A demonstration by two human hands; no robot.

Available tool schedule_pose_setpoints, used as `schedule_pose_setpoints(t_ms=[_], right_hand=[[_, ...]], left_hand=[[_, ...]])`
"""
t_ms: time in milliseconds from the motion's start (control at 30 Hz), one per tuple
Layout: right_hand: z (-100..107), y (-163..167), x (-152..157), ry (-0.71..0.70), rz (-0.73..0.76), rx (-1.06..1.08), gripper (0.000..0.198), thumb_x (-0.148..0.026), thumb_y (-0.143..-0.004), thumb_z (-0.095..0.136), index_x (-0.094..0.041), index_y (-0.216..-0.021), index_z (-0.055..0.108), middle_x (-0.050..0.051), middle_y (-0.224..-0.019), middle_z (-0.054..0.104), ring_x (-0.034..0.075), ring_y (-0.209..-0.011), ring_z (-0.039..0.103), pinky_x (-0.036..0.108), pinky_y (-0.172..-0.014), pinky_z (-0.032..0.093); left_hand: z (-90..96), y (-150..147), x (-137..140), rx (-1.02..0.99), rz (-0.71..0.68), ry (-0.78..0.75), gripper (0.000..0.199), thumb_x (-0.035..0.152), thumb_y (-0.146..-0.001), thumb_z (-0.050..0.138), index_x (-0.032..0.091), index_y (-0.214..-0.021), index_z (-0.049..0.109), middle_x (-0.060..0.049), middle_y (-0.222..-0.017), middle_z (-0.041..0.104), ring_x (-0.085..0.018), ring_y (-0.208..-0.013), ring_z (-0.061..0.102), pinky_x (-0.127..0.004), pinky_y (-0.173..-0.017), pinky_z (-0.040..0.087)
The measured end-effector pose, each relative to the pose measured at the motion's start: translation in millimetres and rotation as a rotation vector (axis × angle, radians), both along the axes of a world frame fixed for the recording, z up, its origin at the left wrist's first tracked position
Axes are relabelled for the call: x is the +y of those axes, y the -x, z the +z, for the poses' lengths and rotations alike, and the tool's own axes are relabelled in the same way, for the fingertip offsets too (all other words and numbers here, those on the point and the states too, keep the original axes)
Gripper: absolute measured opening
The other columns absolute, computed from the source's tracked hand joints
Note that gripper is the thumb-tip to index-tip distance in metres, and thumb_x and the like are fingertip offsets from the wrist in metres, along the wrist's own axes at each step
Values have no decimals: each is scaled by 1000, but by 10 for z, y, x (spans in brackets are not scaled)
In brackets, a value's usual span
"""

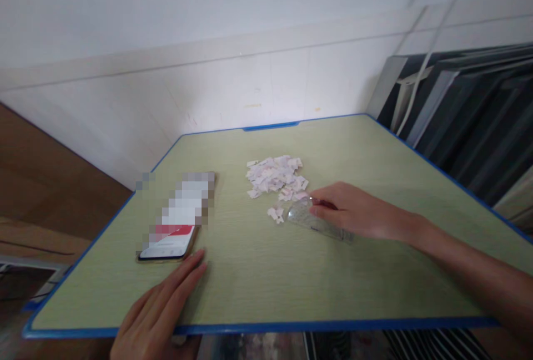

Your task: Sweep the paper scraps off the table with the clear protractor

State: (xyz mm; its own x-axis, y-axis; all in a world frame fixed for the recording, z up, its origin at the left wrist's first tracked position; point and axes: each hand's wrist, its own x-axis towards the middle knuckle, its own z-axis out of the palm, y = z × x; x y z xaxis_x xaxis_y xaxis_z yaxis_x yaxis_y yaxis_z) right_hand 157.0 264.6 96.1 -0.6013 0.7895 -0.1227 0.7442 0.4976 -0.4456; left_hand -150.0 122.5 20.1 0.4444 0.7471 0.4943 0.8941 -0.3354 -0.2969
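Note:
My right hand (pixel 335 207) is closed on a clear plastic protractor (pixel 300 213), gripping it between thumb and fingers low over the table. Just past the protractor's curved edge lies a pile of small torn paper scraps (pixel 275 174). A few loose paper scraps (pixel 275 215) sit apart from the pile, close to the protractor's left end. At the near edge of the table rests my left hand (pixel 160 299), its fingers stretched out flat and holding nothing. Beyond its fingertips lies a phone (pixel 179 216) with a lit screen, partly blurred out.
The pale green table (pixel 241 288) has a raised blue rim. Behind it stands a white wall (pixel 250 82). Dark flat panels (pixel 478 105) lean along the right side, with a pale cable in front. A brown wooden surface (pixel 50 166) is on the left.

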Motion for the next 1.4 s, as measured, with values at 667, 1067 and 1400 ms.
schedule_pose_setpoints(t_ms=[667, 1067, 1400], right_hand=[[-16, 68, -33, 30, 76, 140, 30, -28, -86, 42, -18, -57, 41, -2, -54, 44, 11, -52, 40, 25, -50, 22], [-26, 70, -74, 40, 123, 201, 29, -28, -86, 40, -19, -58, 38, -3, -54, 39, 10, -51, 39, 25, -50, 21], [-27, 97, -102, 54, 153, 195, 31, -28, -87, 41, -19, -58, 37, -4, -54, 39, 9, -50, 38, 24, -49, 20]], left_hand=[[43, -51, -3, 15, 44, 14, 53, 14, -67, 44, 11, -119, 52, -13, -115, 69, -22, -94, 67, -34, -80, 45], [55, -94, -9, -21, 69, 13, 47, 12, -71, 44, 12, -117, 52, -13, -113, 69, -21, -93, 67, -34, -81, 45], [50, -81, -10, -30, 74, 27, 50, 11, -69, 45, 12, -119, 51, -13, -114, 69, -21, -94, 66, -34, -82, 43]])
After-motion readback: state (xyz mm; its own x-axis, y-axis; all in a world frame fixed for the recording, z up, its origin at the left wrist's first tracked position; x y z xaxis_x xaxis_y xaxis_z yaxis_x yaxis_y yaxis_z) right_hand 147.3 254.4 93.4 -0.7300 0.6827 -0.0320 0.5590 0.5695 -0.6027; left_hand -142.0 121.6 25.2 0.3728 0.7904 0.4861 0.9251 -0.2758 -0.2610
